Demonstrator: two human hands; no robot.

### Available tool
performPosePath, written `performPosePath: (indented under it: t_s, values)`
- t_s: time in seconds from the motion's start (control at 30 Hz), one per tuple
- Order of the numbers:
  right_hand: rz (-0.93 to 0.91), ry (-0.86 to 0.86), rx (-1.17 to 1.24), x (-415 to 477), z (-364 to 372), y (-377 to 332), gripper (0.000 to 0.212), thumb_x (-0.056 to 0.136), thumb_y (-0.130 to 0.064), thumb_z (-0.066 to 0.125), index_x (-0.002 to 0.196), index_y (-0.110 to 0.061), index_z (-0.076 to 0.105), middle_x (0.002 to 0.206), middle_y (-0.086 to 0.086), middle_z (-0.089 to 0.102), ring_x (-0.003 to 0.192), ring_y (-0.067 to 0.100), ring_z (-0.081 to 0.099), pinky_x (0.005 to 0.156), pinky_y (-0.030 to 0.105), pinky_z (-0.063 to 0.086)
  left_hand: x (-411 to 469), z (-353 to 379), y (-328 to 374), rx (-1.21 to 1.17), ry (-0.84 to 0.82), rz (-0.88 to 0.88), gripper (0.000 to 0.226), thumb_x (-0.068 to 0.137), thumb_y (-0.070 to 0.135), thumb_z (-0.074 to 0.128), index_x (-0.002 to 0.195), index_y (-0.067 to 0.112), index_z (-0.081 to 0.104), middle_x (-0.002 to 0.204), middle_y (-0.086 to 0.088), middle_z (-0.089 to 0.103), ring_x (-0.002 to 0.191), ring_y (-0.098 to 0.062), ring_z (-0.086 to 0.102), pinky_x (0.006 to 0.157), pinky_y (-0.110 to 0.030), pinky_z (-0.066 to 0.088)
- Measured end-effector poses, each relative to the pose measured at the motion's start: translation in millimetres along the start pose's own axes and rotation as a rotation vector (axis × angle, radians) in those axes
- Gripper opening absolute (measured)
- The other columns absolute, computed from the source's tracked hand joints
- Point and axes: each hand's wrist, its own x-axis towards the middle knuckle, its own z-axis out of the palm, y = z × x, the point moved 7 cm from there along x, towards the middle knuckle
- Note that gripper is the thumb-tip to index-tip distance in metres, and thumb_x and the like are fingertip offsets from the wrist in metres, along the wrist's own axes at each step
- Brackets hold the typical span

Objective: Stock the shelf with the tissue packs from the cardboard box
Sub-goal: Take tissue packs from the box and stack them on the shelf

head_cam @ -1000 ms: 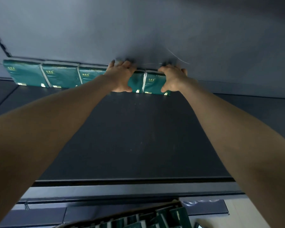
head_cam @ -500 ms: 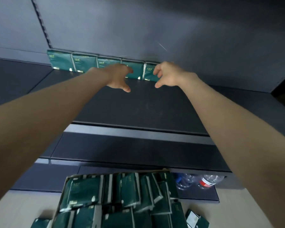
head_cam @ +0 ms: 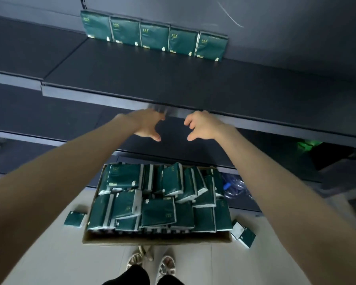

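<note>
Five green tissue packs stand upright in a touching row along the back edge of the shelf. More packs fill the cardboard box on the floor below. Left hand and right hand hang empty near the shelf's front edge, fingers spread wide and curled.

Both empty hands, left and right, hover spread above the full cardboard box.
</note>
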Motion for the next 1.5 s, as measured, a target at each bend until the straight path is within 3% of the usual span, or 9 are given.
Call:
performPosePath:
  t_s: [0.13,0.27,0.5,0.77,0.9,1.1,1.27,1.4,1.5]
  values:
    - [0.079,-0.104,0.065,1.4,76.9,10.8,0.058,0.077,-0.017,0.077,0.13,-0.017,0.053,0.127,0.011,0.056,0.109,0.028,0.058,0.098,0.043,0.047,-8.0,71.8,-21.9,-0.067,-0.093,-0.024,0.082,0.081,0.04,0.072,0.147,0.016,0.031,0.144,-0.009,0.042,0.13,-0.029,0.042,0.104,-0.044,0.039]
    - [0.158,-0.153,0.096,-3.6,142.4,19.4,0.06,0.084,-0.016,0.07,0.138,-0.012,0.046,0.127,0.012,0.058,0.11,0.027,0.059,0.095,0.04,0.048,-18.3,137.0,-42.1,-0.045,-0.164,-0.06,0.079,0.085,0.045,0.065,0.148,0.015,0.028,0.147,-0.011,0.036,0.133,-0.03,0.037,0.107,-0.044,0.034]
    - [0.368,-0.069,0.078,-4.7,209.2,37.8,0.067,0.089,-0.03,0.064,0.144,-0.008,0.032,0.142,0.013,0.038,0.131,0.031,0.038,0.099,0.042,0.042,-28.4,218.2,-72.1,-0.103,-0.222,-0.136,0.086,0.088,0.051,0.056,0.152,0.017,0.01,0.16,-0.004,0.003,0.147,-0.025,0.002,0.117,-0.05,0.007]
    - [0.502,0.066,0.043,3.1,231.0,36.2,0.063,0.087,-0.039,0.066,0.132,-0.002,0.04,0.131,0.017,0.049,0.125,0.032,0.046,0.104,0.04,0.037,-30.2,241.8,-81.3,-0.164,-0.149,-0.133,0.079,0.092,0.047,0.053,0.152,0.017,0.011,0.16,-0.001,-0.003,0.147,-0.021,-0.006,0.119,-0.048,0.003]
    - [0.529,0.055,0.108,8.2,233.0,32.3,0.055,0.084,-0.036,0.07,0.121,-0.003,0.047,0.123,0.015,0.056,0.117,0.031,0.052,0.099,0.04,0.043,-29.9,242.5,-84.0,-0.169,-0.156,-0.125,0.078,0.092,0.046,0.053,0.152,0.017,0.012,0.16,-0.001,-0.003,0.147,-0.02,-0.006,0.119,-0.047,0.003]
    - [0.456,0.072,0.279,1.7,205.1,26.8,0.035,0.076,-0.027,0.077,0.09,-0.014,0.048,0.093,0.003,0.056,0.09,0.024,0.056,0.077,0.036,0.048,-29.1,228.7,-83.4,-0.187,-0.176,-0.138,0.081,0.09,0.047,0.056,0.152,0.016,0.013,0.16,-0.003,0.004,0.147,-0.024,0.004,0.118,-0.046,0.01]
    - [0.347,0.082,0.293,-9.1,145.3,26.4,0.044,0.071,-0.018,0.079,0.112,-0.017,0.061,0.112,0.006,0.063,0.107,0.027,0.056,0.092,0.038,0.048,-12.0,168.6,-59.0,-0.43,-0.111,-0.033,0.085,0.084,0.037,0.069,0.15,0.011,0.021,0.154,-0.011,0.026,0.139,-0.029,0.029,0.112,-0.04,0.029]
    - [0.257,0.1,0.316,-29.6,74.6,19.5,0.054,0.072,-0.007,0.078,0.124,-0.013,0.06,0.117,0.003,0.064,0.108,0.02,0.059,0.088,0.024,0.044,2.9,98.4,-21.3,-0.643,-0.03,0.109,0.087,0.078,0.021,0.078,0.147,0.007,0.028,0.144,-0.01,0.042,0.13,-0.024,0.043,0.101,-0.023,0.034]
    - [0.218,0.146,0.316,-41.7,17.4,18.7,0.056,0.075,-0.003,0.076,0.127,-0.012,0.058,0.111,-0.004,0.059,0.107,0.015,0.056,0.084,0.018,0.037,14.4,46.5,6.1,-0.664,0.035,0.196,0.071,0.076,0.017,0.079,0.137,0.006,0.043,0.12,-0.008,0.059,0.111,-0.023,0.057,0.084,-0.015,0.042]
